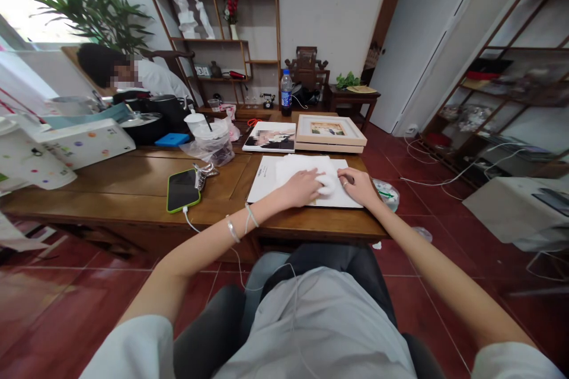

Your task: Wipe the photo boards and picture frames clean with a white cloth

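We have our left hand [303, 188] laid over a white soft sheet [291, 167], fingers slightly bent beside a bulge of it. We cannot tell whether the fingertips pinch the material or only press on it. Our right hand [357, 187] has its fingers curled at the right edge of a white board [262, 186], next to the sheet, with a ring on one finger; whether it grips that edge we cannot tell. The sheet lies on the board, which lies flat by the near right corner of the wooden table [224, 207].

Behind the board, towards the table's right edge, we see a framed picture [306, 125], with a photo panel [267, 139] at its left. A bottle with a blue label [287, 95] stands near the far edge. To the left of the board, close to the near edge, lies a phone in a green case [183, 191], with a white cable [186, 216] at its lower end and a crumpled silvery wrapper [205, 174] against its side. Farther back we see a blue box [172, 140] and a clear plastic bag [220, 156]. A large paper cup [33, 157] stands towards the left end. Beyond the table's far left corner, another person [162, 80] leans forward.
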A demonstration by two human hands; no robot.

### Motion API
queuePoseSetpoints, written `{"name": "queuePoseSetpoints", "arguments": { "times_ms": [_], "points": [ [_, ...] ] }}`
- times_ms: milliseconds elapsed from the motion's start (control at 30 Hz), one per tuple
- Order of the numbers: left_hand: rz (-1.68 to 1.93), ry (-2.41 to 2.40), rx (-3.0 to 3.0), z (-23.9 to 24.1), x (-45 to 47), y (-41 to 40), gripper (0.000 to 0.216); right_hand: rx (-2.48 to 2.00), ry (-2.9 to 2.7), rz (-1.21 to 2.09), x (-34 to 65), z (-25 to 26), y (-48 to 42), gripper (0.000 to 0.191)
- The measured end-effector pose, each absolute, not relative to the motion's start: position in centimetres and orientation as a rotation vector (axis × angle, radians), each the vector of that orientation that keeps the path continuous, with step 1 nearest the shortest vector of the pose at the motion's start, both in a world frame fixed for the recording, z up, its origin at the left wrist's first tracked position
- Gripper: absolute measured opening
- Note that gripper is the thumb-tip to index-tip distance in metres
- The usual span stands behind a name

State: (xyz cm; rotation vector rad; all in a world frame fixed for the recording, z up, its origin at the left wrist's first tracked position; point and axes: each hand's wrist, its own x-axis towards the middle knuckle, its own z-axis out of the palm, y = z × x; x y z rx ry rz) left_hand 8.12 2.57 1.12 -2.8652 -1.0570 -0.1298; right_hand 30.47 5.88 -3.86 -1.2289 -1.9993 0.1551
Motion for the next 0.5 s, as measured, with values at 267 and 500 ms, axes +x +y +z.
{"name": "queuePoseSetpoints", "arguments": {
  "times_ms": [267, 500],
  "points": [
    [-0.208, -1.234, -2.785, 0.2, 9.3, 7.7, 0.034, -1.202, -2.007, 0.187, 30.5, -3.9, 5.8, 0.023],
    [-0.119, -1.113, -2.761, 0.4, 9.1, 2.6, 0.032, -1.214, -1.999, 0.208, 30.4, -3.7, 5.8, 0.023]
  ]
}}
